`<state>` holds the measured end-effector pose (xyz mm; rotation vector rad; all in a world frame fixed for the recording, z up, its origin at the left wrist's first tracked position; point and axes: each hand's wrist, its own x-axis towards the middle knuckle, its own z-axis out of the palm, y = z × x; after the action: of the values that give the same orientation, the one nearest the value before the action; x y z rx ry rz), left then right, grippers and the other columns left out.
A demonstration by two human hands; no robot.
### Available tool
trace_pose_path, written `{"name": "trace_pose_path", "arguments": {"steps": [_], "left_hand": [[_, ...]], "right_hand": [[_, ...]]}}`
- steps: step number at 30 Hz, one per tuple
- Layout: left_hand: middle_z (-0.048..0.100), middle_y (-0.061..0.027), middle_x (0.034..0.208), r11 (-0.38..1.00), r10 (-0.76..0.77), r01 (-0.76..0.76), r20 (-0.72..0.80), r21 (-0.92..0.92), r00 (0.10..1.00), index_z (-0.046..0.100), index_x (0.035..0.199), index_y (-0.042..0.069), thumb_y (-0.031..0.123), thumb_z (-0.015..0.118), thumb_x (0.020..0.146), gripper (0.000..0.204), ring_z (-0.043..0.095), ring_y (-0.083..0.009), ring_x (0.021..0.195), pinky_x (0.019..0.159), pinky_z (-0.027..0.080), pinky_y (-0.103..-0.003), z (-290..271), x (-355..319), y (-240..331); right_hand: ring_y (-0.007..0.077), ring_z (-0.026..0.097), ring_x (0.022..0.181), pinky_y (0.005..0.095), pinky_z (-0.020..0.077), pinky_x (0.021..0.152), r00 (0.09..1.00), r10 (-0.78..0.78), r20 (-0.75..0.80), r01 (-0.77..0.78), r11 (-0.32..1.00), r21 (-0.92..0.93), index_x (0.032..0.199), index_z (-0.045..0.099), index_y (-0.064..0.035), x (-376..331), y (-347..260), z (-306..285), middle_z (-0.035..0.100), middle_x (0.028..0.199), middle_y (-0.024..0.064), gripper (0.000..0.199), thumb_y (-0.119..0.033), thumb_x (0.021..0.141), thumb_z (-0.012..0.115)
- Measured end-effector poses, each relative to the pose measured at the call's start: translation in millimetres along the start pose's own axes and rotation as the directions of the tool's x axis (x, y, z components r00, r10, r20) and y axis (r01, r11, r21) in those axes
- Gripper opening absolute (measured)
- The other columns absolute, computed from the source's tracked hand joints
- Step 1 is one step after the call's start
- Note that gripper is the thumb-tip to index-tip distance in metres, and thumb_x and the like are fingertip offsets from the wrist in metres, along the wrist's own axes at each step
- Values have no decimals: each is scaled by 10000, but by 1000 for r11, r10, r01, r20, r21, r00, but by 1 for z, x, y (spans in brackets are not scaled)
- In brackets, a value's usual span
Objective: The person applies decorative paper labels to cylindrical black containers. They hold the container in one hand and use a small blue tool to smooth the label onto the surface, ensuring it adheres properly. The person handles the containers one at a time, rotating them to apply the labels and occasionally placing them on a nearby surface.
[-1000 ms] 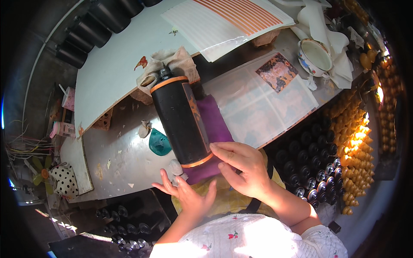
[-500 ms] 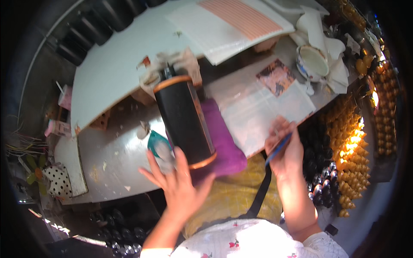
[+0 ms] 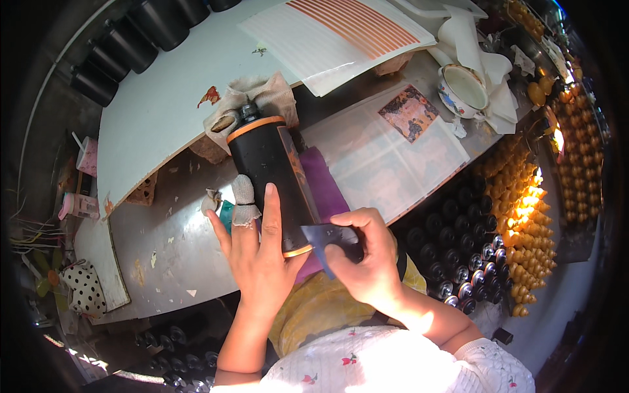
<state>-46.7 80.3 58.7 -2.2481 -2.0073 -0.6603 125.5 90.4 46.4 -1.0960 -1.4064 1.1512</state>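
A: In the head view, what surface do you have before you?

B: Your shiny grey table, speckled with pale flecks. Along its far side a flat, pale board rests raised on rough brown blocks, with striped sheets on top. Past it you have black canisters in a row; to your right, glossy black pieces and ridged golden pieces catch the sun.

A: Where is your cylinder?

B: Right in front of you, near end toward your body, far end by a crumpled, pale cloth. It is smooth and black, with copper bands at both ends and a patterned panel down its right side. Soft purple fabric lies just beside it.

A: And your hands?

B: Your left hand is spread over the cylinder's left side, holding nothing, a woven cover on one finger; whether it touches, I cannot tell. Your right hand pinches a thin, blue scraper at the near end.
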Motion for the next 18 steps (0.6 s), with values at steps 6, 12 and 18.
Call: {"name": "trace_pose_path", "arguments": {"steps": [6,12,18], "left_hand": [[589,-213,1193,960,-13,-14,-96,-280,995,193,1566,-27,317,899,656,1202,580,-407,1055,1183,202,-601,26,-8,-17],[469,-288,1439,993,97,-105,-117,-61,988,170,1570,-32,328,905,677,1211,532,-468,1210,1028,394,-512,15,-6,-10],[423,-280,1499,878,-128,119,14,-464,992,211,1544,-78,483,799,791,1107,443,-466,1355,1119,348,-488,34,-26,-33]], "right_hand": [[123,584,931,271,481,837,989,149,-14,-144,973,178,1143,536,1,0,10,-5,571,997,74,350,75,818,642],[130,590,930,282,484,844,993,116,-15,-113,985,130,1128,541,3,-2,14,-10,582,1013,84,332,76,820,642],[129,589,916,282,488,827,992,121,-26,-116,982,147,1104,556,4,-1,17,-11,575,1012,80,308,83,817,636]]}}
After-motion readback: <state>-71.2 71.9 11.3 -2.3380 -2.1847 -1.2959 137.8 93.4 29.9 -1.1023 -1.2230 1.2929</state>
